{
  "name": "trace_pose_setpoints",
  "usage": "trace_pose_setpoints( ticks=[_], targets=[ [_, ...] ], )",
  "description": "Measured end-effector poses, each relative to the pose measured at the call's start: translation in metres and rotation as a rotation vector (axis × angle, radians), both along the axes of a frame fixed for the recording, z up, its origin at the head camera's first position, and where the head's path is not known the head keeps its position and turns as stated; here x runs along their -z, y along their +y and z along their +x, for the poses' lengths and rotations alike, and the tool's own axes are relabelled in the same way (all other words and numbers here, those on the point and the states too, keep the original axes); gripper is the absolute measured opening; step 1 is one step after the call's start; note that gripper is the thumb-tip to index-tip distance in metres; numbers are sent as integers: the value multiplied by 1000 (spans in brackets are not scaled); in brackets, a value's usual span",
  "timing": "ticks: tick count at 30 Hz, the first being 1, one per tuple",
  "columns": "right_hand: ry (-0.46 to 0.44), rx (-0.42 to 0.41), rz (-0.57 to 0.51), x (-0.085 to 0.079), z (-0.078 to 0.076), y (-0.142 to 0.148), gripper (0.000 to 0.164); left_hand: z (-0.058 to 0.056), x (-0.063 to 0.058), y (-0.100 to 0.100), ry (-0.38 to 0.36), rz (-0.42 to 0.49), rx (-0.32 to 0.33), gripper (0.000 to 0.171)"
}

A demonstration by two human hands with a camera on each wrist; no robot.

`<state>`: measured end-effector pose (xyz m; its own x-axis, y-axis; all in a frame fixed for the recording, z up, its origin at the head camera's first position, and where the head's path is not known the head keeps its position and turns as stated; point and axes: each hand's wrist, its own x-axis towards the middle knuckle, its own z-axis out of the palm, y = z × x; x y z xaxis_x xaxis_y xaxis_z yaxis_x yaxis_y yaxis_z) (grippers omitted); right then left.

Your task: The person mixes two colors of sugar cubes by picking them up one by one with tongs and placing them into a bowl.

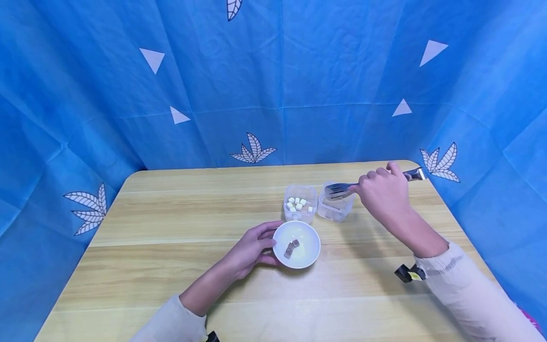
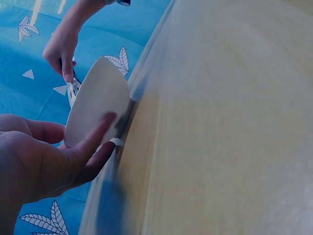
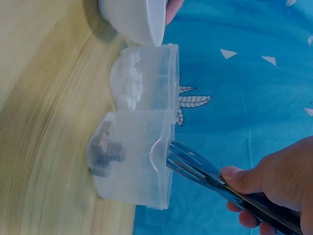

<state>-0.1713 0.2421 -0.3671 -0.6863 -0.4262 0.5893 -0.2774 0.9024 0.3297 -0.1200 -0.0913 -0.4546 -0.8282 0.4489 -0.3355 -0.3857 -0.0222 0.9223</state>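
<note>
My left hand (image 1: pixel 252 249) holds the side of a white bowl (image 1: pixel 311 247), with the thumb at its rim. Several brown cubes (image 1: pixel 289 249) lie in the bowl. In my right hand (image 1: pixel 384 190) is a pair of metal tongs (image 3: pixel 195 166) with dark handles. Their slotted tips reach the mouth of the right clear plastic container (image 3: pixel 142 186). Dark cubes (image 3: pixel 108 151) show through that container's wall. Beside it stands another clear container (image 1: pixel 301 190) with several white cubes (image 1: pixel 299 207) inside, just behind the bowl.
All of this stands on a light wooden table (image 1: pixel 171 209). Behind the table and along both sides hangs a blue curtain (image 1: pixel 325 85) with white leaf and triangle prints. The two containers stand side by side, close to the bowl.
</note>
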Motion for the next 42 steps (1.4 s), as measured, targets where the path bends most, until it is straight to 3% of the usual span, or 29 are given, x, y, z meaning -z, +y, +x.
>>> trace_pose_setpoints(
  ticks=[9,20,27,42],
  targets=[
    [52,-47,-22,-6,11,0,53,0,2,0,-43,38,-15,60],
    [8,-173,-115,-18,36,-16,33,1,1,-1,-67,64,-22,60],
    [-65,-217,-122,-15,47,-25,31,0,1,-1,-71,67,-21,60],
    [-238,-207,-81,2,51,-41,30,1,3,0,-80,73,-26,59]
  ],
)
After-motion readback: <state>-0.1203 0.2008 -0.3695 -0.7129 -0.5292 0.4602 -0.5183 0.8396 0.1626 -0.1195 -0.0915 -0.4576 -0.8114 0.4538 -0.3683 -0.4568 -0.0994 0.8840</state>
